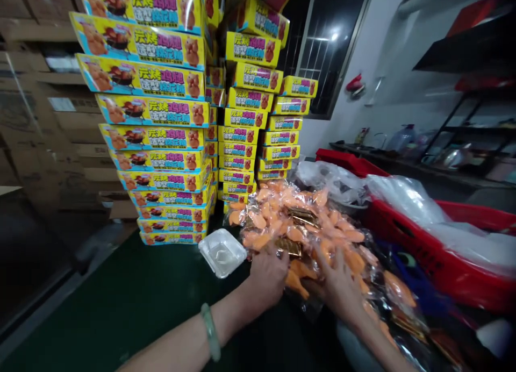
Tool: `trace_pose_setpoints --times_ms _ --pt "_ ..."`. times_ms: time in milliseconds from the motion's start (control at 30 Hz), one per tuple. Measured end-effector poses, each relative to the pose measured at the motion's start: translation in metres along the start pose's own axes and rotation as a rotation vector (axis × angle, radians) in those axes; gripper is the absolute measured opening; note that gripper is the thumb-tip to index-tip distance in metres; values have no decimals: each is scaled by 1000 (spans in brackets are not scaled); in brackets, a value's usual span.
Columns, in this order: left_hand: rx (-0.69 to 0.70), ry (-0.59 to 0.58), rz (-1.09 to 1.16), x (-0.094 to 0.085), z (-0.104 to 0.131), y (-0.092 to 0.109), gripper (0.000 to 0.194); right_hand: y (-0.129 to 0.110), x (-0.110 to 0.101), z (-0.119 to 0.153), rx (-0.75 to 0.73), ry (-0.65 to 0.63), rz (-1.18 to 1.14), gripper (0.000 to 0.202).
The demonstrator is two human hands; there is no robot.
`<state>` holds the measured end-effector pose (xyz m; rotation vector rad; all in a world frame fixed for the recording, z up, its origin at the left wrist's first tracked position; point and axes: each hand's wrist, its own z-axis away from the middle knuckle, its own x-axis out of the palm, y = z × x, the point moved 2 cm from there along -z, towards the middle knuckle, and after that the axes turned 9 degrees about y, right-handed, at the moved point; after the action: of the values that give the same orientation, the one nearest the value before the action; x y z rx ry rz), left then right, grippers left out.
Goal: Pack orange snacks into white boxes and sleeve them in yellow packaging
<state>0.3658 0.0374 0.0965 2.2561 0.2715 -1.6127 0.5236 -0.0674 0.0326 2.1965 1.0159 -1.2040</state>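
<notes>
A heap of clear-wrapped orange drumstick-shaped marshmallows (264, 213) covers the table in front of me, with gold packets (291, 247) among them. At the heap's near left edge is my left hand (268, 272), its fingers curled in against the wrappers; what they grip is hidden. My right hand (341, 283) lies over the near side of the heap with fingers apart, touching the wrapped pieces. Between the hands rests an orange drumstick piece (296, 283) in clear film. Left of my left hand sits a foil tray (223, 254) with nothing in it.
Tall stacks of yellow boxes (173, 133) stand behind the tray, with more stacked boxes (239, 133) to their right. Red crates (403, 237) holding clear plastic bags (407, 200) line the right side. The table's dark green top (100, 302) extends left.
</notes>
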Motion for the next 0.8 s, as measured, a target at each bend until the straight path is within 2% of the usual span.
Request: trace_pose_setpoints --times_ms 100,133,200,233,300,367,400,433,533,633,700,800 --pt "225 57 85 -17 38 -13 29 14 4 -3 -107 -110 -74 79" --pt "249 115 94 -21 52 -23 30 19 5 -3 -151 -146 -106 84" --pt "168 255 34 -22 77 -51 41 27 2 -2 -198 -163 -129 88" --pt "93 293 -17 -19 86 -67 50 28 -3 0 -191 -130 -111 84" --pt "-55 262 -104 -6 97 -98 54 22 -18 8 -153 -1 -70 64" --pt "-119 189 -112 10 100 -121 33 3 -35 26 -159 146 -119 49" --pt "-103 175 -82 17 100 -127 20 -10 -42 37 -211 193 -180 48" --pt "-58 189 -35 22 100 -130 16 -24 -46 50 -292 217 -249 51" --pt "139 375 101 20 99 -121 23 -67 -42 86 -597 274 -343 72" --pt "308 563 183 2 92 -99 23 -98 -22 101 -696 495 -346 64" --pt "413 589 217 -11 72 -81 25 -111 -8 97 -702 587 -389 50" --pt "525 527 192 -22 14 -54 21 -120 10 79 -753 504 -453 34"
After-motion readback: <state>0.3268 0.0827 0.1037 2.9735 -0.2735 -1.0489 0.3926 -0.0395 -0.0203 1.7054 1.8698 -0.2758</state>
